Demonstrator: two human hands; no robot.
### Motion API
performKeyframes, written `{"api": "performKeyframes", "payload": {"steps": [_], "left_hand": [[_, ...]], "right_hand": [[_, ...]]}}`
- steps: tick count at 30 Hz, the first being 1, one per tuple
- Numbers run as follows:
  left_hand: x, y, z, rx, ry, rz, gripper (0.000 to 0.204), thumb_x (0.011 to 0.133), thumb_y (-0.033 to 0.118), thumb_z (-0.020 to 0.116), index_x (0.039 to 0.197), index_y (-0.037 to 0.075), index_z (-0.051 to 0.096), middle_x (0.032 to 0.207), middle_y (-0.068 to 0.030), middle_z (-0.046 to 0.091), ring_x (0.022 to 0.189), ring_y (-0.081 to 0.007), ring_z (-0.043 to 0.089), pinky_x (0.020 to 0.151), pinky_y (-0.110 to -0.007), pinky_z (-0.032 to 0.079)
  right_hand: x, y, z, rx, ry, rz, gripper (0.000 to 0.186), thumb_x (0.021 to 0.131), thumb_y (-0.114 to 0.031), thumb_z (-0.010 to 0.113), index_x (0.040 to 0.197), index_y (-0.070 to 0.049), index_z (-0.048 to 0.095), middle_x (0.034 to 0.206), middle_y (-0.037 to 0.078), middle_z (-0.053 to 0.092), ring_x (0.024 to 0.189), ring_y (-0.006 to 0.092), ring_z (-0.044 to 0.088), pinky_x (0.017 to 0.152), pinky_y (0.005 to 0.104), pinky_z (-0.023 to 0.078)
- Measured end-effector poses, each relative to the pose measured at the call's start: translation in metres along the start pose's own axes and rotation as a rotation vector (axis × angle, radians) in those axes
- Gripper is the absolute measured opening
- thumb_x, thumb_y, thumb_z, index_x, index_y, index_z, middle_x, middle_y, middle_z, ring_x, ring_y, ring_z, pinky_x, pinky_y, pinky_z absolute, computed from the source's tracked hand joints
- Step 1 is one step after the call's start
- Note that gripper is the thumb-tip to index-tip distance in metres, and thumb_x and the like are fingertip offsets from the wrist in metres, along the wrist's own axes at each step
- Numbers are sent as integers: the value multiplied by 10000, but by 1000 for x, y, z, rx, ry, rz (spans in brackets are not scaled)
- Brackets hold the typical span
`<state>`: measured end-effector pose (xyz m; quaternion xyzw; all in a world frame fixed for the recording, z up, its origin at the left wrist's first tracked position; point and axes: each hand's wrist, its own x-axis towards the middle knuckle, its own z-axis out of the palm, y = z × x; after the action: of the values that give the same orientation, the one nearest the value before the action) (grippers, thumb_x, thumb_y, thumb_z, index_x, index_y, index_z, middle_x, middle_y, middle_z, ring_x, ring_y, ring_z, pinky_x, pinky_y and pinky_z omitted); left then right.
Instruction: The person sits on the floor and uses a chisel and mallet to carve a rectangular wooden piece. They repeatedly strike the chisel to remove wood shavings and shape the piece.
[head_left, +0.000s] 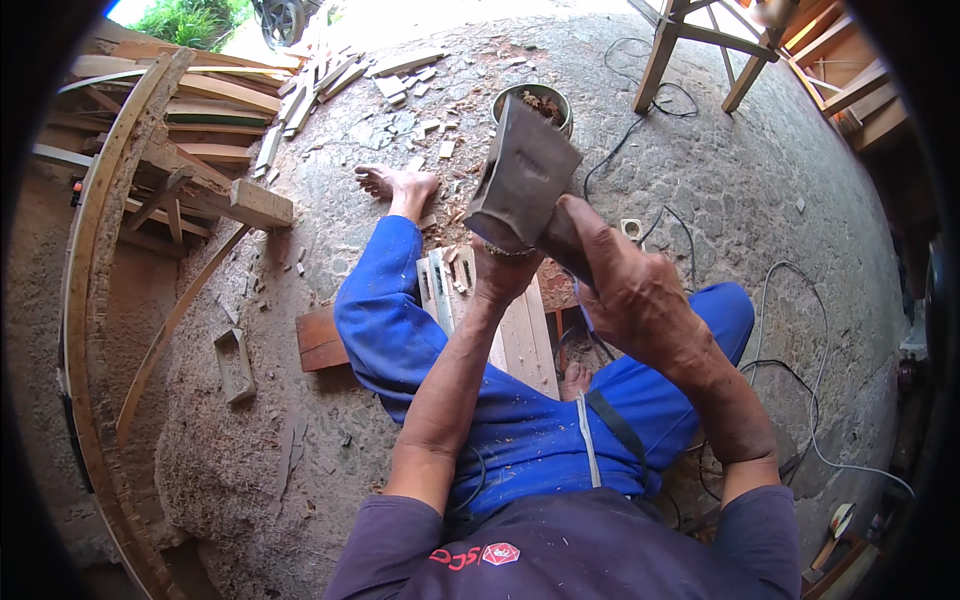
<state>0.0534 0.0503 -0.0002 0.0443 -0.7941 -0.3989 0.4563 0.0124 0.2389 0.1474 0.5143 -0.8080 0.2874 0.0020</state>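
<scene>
My right hand [640,285] is wrapped round the handle of a dark, block-headed mallet [530,165], held up in front of me. The mallet's head covers most of my left hand [503,270]; only the wrist and the back edge show below it. Whatever the left fingers do or hold is hidden. Beneath both hands, pale timber pieces [522,345] lie lengthwise between my legs. A shorter piece with slots cut in it [432,285] rests at their far left, with wood chips on it.
A round tin [555,100] with shavings stands beyond the mallet. Wood offcuts [395,88] litter the ground at far left, near stacked timber [225,95]. A reddish wood block [320,338] sits by my left leg. Cables [815,385] trail at right; a wooden stand [665,50] is behind.
</scene>
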Motion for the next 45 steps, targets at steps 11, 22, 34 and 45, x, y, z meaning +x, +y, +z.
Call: {"api": "performKeyframes", "payload": {"steps": [11, 22, 34, 45], "left_hand": [[-4, 0, -13, -12, -223, -283, 193, 822, 178, 791, 794, 47, 653, 732, -94, 669, 668, -261, 664, 666, -375, 535], [-17, -18, -6, -24, -245, -100, 170, 825, 168, 793, 894, 34, 714, 823, -101, 730, 737, -228, 712, 686, -365, 555], [4, -3, 0, -204, -86, -508, 258, 845, 176, 836, 778, 35, 631, 677, -33, 632, 601, -121, 578, 591, -314, 485], [82, 73, -28, -73, 46, -283, 319, 850, 276, 853, 811, 76, 607, 702, -20, 629, 616, -140, 607, 577, -299, 461]], "right_hand": [[4, -32, -51, 329, 227, -41, 631, 898, -116, 710, 1452, -36, 418, 992, 229, 666, 900, 346, 673, 768, 401, 542], [-10, 17, 44, -192, -445, 188, 596, 900, -83, 598, 1445, -38, 359, 985, 308, 674, 927, 472, 704, 738, 560, 559], [-55, 70, 109, 917, -39, 619, 560, 874, -123, 707, 1370, -2, 478, 893, 49, 633, 608, 138, 616, 569, 296, 534], [-53, 103, 145, 1233, -256, 955, 441, 868, -154, 702, 1243, -54, 494, 738, 9, 550, 486, 86, 533, 429, 257, 472]]}}
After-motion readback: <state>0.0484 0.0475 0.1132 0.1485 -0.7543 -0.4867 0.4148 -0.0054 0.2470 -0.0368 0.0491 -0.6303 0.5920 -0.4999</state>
